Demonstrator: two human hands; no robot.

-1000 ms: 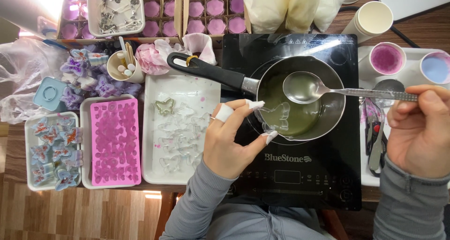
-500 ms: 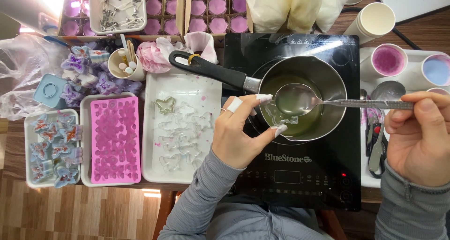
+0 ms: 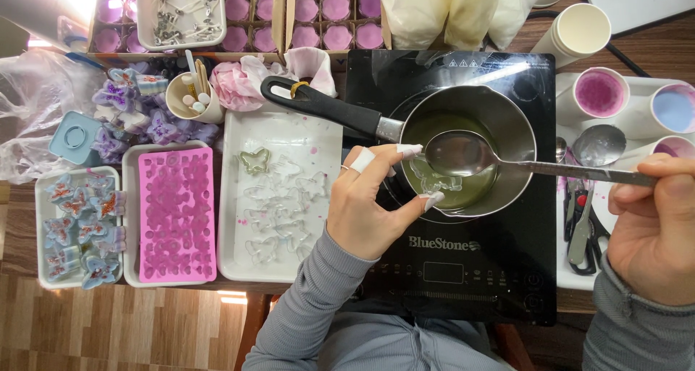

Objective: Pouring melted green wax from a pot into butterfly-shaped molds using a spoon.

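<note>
We hold a clear butterfly-shaped mould [image 3: 436,184] in our left hand [image 3: 369,204], fingers curled narrowly around it with the tips pinching its edges, so that it hangs over the rim of the small steel saucepan [image 3: 507,110]. The pan sits on a black induction hob [image 3: 463,270], its black handle [image 3: 318,104] pointing out to the left, and it holds a pale yellowish liquid.

Our right hand [image 3: 655,230] grips the long handle of a metal spoon [image 3: 463,154], fingers closed tight about it. The bowl of the spoon hovers above the pan, just beside the mould; it seems to carry some liquid, though the glare makes that hard to judge.

To the left of the hob lies a white tray [image 3: 239,262] with more clear butterfly moulds on it. Further left are a pink silicone mould [image 3: 176,215] in its own tray and a small tray of finished bluish butterfly pieces [image 3: 76,226]. Cups of purple and blue colour [image 3: 599,94] stand on the right.
</note>
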